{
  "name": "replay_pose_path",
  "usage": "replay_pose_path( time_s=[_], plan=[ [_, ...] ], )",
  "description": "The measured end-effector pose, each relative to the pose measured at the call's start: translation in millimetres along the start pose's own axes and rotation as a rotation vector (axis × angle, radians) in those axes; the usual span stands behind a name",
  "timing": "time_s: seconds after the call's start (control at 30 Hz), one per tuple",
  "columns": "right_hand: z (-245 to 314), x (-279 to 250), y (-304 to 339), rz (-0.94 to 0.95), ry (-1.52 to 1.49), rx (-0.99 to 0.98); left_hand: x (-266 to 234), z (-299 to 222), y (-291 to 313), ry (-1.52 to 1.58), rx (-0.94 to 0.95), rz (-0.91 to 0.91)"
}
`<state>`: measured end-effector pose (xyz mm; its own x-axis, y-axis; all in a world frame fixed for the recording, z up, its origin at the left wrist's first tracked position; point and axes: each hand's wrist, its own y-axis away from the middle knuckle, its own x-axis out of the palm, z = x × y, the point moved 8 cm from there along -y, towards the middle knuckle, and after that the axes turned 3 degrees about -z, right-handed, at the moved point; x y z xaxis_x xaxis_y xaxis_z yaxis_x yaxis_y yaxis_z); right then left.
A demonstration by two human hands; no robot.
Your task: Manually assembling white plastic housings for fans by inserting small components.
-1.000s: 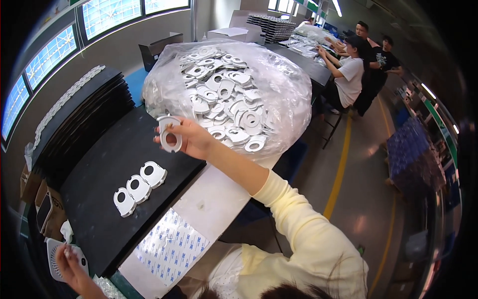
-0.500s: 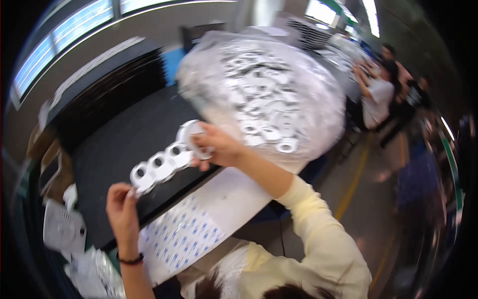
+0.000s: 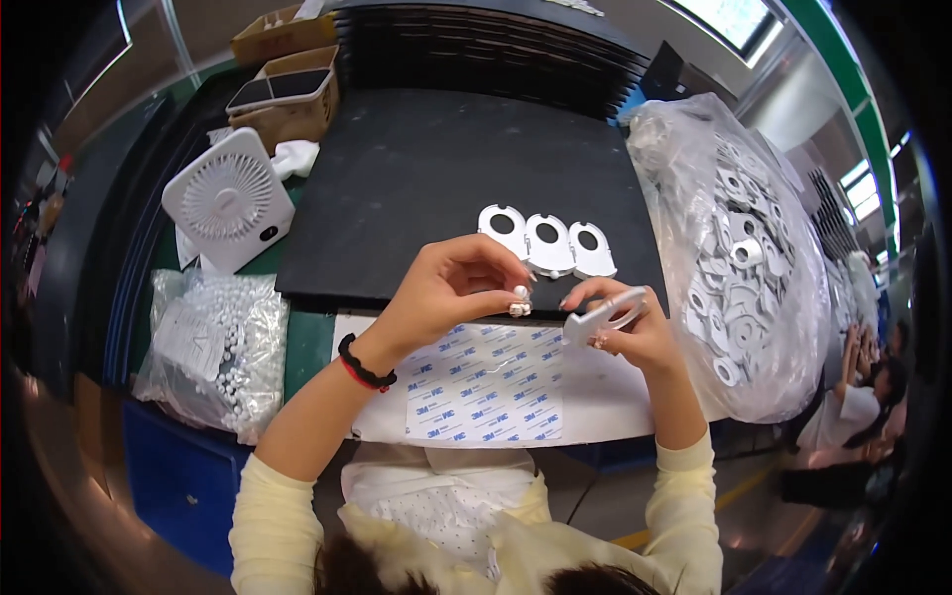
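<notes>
My left hand (image 3: 451, 288) pinches a small white plastic part (image 3: 521, 295) with a rounded head between thumb and fingertips. A little to its right, my right hand (image 3: 635, 332) is closed on a white ring-shaped plastic piece (image 3: 605, 315), held tilted. The two held parts are apart. Just beyond my hands, three white ring-shaped plates (image 3: 544, 254) lie side by side on the black board (image 3: 436, 178), close to its front edge. My left fingers hang near the leftmost plate.
To the right bulges a clear bag (image 3: 684, 149) full of similar white pieces. At left are a white fan (image 3: 233, 193) and a bag of small white parts (image 3: 223, 347). A blue-printed sheet (image 3: 486, 387) lies below my hands. Black boards (image 3: 476, 64) are stacked behind.
The view has swung left. My left hand has left the end of the row and now pinches a small part. My right hand has drawn back from the row with a ring-shaped piece.
</notes>
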<state>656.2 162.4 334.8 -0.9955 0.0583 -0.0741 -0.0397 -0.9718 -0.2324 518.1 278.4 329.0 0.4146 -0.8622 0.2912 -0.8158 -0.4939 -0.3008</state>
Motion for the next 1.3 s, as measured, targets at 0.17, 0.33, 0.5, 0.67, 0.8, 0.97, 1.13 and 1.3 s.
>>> replay_pose_path(
  time_s=[0.17,0.33,0.5,0.67,0.8,0.97,1.13,1.3],
  plan=[
    [-24.6,8.5,12.8,-0.007,-0.170,0.293,2.6,3.7,-1.6,0.056,-0.056,0.005],
    [-27.3,21.6,8.0,-0.038,-0.155,0.262,-3.3,12.4,-2.4,0.163,-0.060,0.014],
    [-26.8,24.7,8.5,-0.023,0.017,0.212,-4.5,19.8,-4.3,0.245,-0.097,-0.018],
    [-9.8,43.2,5.1,0.041,0.528,-0.020,-11.2,20.9,-7.2,0.300,-0.059,-0.049],
    [-7.5,62.0,8.2,0.205,0.721,-0.223,-11.5,20.3,-8.1,0.285,-0.065,-0.062],
    [-14.7,67.5,14.8,0.244,0.821,-0.253,-11.4,18.7,-7.6,0.168,-0.045,-0.069],
    [-5.0,87.4,23.7,0.402,0.842,-0.389,-11.9,22.7,-6.4,0.191,-0.087,-0.061],
    [-1.0,89.0,26.5,0.454,0.792,-0.408,-10.9,18.2,-8.0,0.104,-0.017,-0.064]
  ],
)
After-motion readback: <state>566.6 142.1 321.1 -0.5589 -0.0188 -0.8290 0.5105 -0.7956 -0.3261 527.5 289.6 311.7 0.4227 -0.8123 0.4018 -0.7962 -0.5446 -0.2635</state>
